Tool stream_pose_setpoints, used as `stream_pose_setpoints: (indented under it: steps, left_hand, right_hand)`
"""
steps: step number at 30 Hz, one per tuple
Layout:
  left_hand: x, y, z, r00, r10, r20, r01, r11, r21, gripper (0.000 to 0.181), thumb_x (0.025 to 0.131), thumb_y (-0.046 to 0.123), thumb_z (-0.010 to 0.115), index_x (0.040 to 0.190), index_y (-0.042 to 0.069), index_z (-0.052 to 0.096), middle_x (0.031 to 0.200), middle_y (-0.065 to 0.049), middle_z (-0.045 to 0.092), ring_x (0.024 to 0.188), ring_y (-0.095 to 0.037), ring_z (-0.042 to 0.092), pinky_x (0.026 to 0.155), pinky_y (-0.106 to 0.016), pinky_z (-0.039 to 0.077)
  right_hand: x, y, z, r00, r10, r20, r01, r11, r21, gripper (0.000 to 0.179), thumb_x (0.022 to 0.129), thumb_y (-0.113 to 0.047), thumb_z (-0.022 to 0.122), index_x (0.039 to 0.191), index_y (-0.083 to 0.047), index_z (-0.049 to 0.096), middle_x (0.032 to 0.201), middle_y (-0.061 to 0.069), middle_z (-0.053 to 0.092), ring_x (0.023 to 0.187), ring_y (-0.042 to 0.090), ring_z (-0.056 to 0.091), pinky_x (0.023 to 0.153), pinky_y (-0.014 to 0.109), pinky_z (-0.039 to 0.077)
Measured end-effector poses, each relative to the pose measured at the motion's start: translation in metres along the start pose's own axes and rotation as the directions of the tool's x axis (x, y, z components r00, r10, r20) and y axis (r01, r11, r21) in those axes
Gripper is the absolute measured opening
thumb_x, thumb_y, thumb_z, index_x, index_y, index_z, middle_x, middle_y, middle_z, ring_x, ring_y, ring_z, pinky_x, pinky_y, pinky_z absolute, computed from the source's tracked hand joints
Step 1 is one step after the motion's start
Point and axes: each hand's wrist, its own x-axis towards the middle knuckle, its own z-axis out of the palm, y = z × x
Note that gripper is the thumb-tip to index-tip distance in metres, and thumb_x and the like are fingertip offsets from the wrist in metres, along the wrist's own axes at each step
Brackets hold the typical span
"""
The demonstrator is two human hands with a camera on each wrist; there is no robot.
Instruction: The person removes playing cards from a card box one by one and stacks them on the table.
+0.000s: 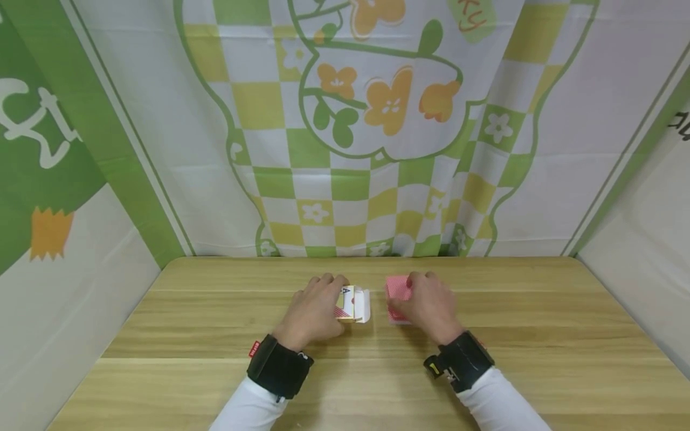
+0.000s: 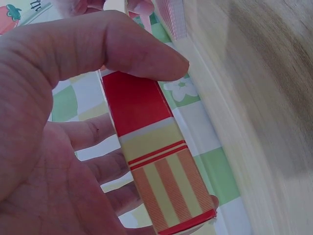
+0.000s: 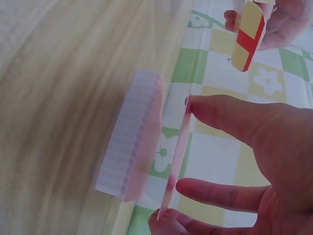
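The left hand (image 1: 312, 311) grips the open card box (image 2: 159, 164); the right hand (image 1: 431, 305) pinches a thin card (image 3: 180, 152) just above the deck (image 3: 131, 142) on the table (image 1: 215, 335). Best is, I think, gentle pressure on the card's edges, without bending. The box shows "A"; the curtain (image 1: 345, 185), "ky".

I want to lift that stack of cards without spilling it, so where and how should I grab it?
Probably from above, using the right hand to pinch two opposite sides of the stack of cards: it lies flat on the table, so its underside is blocked, while its thick side is exposed.
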Motion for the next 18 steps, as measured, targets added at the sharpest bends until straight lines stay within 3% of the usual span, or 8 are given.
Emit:
stream_pose_setpoints:
  steps: [18]
  left_hand:
    - [0.0, 0.0, 0.001, 1.0, -0.003, 0.002, 0.003, 1.0, -0.005, 0.069, 0.062, 0.007, 0.084, 0.128, 0.008, 0.06, 0.113, -0.009, 0.061, 0.101, -0.029, 0.055, 0.079, -0.053, 0.049]
  right_hand:
    - [-0.004, 0.0, 0.012, 0.998, -0.033, -0.059, 0.031, 0.999, -0.025, 0.049, 0.075, -0.045, 0.083, 0.092, -0.001, 0.071, 0.083, 0.014, 0.061, 0.072, 0.032, 0.059, 0.057, 0.046, 0.048]
